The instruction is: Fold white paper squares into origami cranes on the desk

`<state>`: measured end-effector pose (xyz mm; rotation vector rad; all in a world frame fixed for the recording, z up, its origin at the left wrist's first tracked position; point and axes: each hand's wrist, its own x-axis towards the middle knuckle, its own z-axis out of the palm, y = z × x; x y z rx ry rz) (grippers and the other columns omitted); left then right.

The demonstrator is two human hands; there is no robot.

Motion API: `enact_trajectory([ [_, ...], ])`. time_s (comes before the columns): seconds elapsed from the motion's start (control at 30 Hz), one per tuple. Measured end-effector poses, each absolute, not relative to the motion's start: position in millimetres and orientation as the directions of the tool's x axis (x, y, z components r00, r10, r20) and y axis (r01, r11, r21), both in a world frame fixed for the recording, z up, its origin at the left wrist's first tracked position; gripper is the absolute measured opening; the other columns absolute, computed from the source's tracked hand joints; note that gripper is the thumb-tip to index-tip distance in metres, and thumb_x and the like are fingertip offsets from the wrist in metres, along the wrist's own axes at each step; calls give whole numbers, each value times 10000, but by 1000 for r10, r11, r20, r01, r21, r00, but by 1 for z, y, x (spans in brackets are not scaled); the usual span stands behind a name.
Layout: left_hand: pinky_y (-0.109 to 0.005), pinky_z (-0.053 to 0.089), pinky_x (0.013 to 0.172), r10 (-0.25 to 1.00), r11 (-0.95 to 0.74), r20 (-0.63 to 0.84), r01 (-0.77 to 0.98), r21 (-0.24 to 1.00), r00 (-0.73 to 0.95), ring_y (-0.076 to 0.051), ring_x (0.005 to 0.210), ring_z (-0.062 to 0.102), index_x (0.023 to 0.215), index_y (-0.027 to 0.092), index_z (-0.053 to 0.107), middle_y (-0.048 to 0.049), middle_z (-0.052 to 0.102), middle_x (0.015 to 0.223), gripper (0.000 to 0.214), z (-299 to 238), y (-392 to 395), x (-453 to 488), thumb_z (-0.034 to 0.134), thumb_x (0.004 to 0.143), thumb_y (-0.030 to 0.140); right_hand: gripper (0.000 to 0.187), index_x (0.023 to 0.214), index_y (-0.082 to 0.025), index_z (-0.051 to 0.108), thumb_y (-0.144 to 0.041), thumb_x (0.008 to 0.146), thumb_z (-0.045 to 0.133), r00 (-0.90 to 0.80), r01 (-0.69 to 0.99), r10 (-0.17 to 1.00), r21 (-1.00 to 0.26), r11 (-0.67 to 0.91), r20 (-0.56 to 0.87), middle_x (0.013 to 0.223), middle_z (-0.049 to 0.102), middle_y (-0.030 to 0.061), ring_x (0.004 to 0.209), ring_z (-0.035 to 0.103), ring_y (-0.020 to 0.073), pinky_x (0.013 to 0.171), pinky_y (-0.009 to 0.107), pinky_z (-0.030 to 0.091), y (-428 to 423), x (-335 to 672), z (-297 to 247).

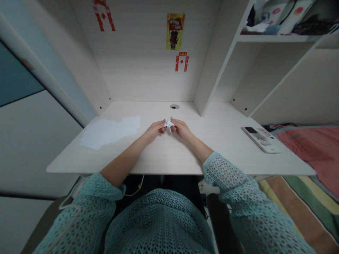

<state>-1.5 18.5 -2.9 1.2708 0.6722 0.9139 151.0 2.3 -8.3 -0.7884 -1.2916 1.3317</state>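
Note:
A small folded piece of white paper [168,124] is held between both my hands just above the middle of the pale desk [169,155]. My left hand [154,131] pinches its left side with fingers closed. My right hand [180,128] pinches its right side, fingers closed too. Both forearms reach forward from teal knit sleeves.
Two loose white paper sheets [109,131] lie on the desk to the left. A white phone-like device [261,139] lies at the right. A round cable hole [174,106] sits at the back. An upright shelf panel [212,70] stands right of centre. A bed with striped bedding [312,165] is at the right.

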Motion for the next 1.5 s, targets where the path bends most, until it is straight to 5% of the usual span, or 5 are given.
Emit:
enact_trajectory([
  [0.27, -207, 340, 508, 871, 42, 46, -168, 985, 489, -74, 524, 430, 671, 149, 550, 17, 468, 575, 408, -3, 17, -3, 651, 681, 544, 499, 565, -188, 506, -667, 694, 559, -123, -207, 976, -967, 151, 179, 504, 460, -22, 477, 406, 100, 484, 249, 328, 9, 156, -15],
  [0.4, -210, 356, 516, 950, 21, 10, -96, 995, 313, -95, 567, 495, 710, 146, 592, -18, 551, 629, 394, -5, 22, -6, 650, 673, 534, 497, 783, -191, 646, -649, 778, 455, 161, 79, 928, -941, 328, 337, 685, 577, 10, 550, 457, 111, 520, 253, 356, 12, 169, -14],
  [0.67, -202, 376, 515, 982, -17, 15, 7, 1000, 189, -123, 632, 565, 758, 135, 635, -73, 638, 732, 457, -14, 30, -6, 588, 698, 586, 306, 832, -220, 709, -488, 810, 561, -127, 716, 756, -468, 517, 642, 822, 660, 58, 844, 537, 204, 779, 335, 404, -5, 164, -9],
  [0.93, -222, 391, 560, 960, -253, 280, 368, 895, -21, -123, 595, 553, 661, 176, 570, -16, 606, 630, 433, -14, 36, -15, 490, 773, 586, 281, 863, -231, 714, -431, 858, 517, -191, 778, 770, -384, 497, 608, 838, 673, 44, 845, 536, 205, 778, 334, 401, 0, 173, -9],
  [1.5, -244, 438, 642, 937, -348, 341, 264, 900, 73, -144, 680, 597, 728, 164, 625, -36, 654, 705, 224, -16, 38, -14, 596, 739, 386, 250, 751, -236, 718, -468, 771, 626, -340, 737, 805, -393, 549, 487, 811, 702, 30, 795, 576, 184, 699, 295, 391, 1, 189, 9],
])
